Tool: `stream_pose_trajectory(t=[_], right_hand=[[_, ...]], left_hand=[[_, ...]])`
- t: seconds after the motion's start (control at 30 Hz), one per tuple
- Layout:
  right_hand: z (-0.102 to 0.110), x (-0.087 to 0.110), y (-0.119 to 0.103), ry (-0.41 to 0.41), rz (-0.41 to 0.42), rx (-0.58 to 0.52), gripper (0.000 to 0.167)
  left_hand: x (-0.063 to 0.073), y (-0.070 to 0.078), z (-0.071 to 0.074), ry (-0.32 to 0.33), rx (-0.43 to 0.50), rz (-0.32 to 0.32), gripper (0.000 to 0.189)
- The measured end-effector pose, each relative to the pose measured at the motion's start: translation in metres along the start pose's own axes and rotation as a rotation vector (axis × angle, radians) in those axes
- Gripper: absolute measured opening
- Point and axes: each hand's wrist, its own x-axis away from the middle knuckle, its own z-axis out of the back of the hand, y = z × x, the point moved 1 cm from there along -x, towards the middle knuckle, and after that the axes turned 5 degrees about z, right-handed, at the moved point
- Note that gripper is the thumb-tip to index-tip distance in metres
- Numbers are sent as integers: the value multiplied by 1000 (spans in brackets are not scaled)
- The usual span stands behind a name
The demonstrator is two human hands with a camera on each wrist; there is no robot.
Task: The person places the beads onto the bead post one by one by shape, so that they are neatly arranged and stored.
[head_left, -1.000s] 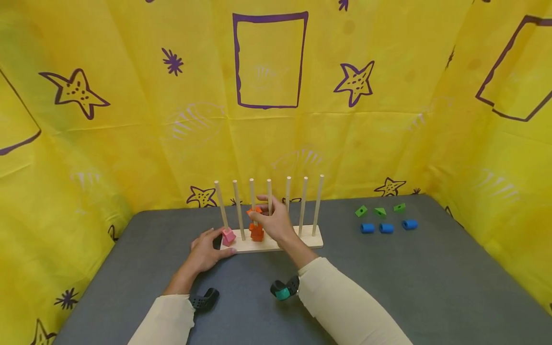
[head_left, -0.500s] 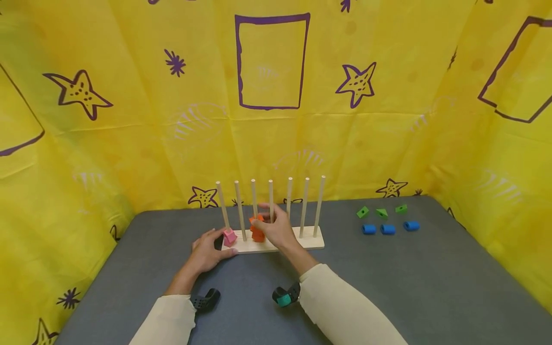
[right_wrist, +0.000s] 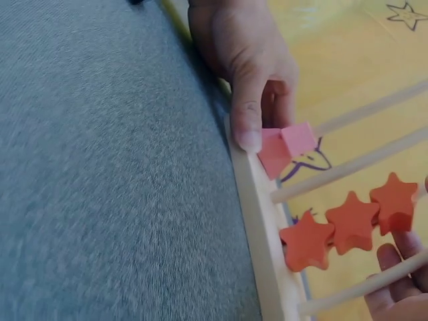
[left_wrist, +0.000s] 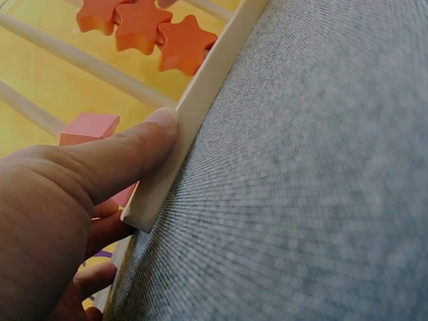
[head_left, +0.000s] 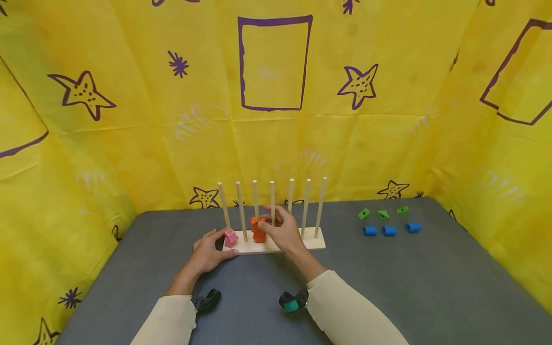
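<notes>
A wooden peg stand (head_left: pixel 293 247) with a row of several upright pegs lies on the table in the head view. My left hand (head_left: pixel 207 253) grips its left end, the thumb on the front edge and other fingers behind. Pink blocks (right_wrist: pixel 287 144) sit on the leftmost peg beside that hand. On the third peg are three orange stars (right_wrist: pixel 351 224), stacked and touching. My right hand (head_left: pixel 285 234) is around the upper part of that stack with loosely bent fingers. Its fingertips (right_wrist: pixel 394 274) lie close to the top star; the thumb is mostly hidden in the right wrist view.
Three green triangular blocks (head_left: pixel 383 214) and three blue cylinders (head_left: pixel 389 231) lie in two rows on the grey table (head_left: pixel 431 287), to the right of the stand. A yellow patterned cloth (head_left: pixel 276 143) hangs behind and at both sides.
The top orange star has slid down the third peg onto the other two. My right hand came down with it, then shifted slightly right and toward me. My left hand stays on the stand.
</notes>
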Motion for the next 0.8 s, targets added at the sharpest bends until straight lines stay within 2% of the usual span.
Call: stream_pose_trajectory(t=[0.4,0.67,0.8], right_hand=[[28,18,-24,-90,113,24,53],[51,29,-48,-60,314,61,42],[73,28,-44,-43,404,92,39]], left_hand=[[0,3,1,3,9,8,85],[2,1,0,-1,15,16,84],[2,1,-1,0,19,33,85]])
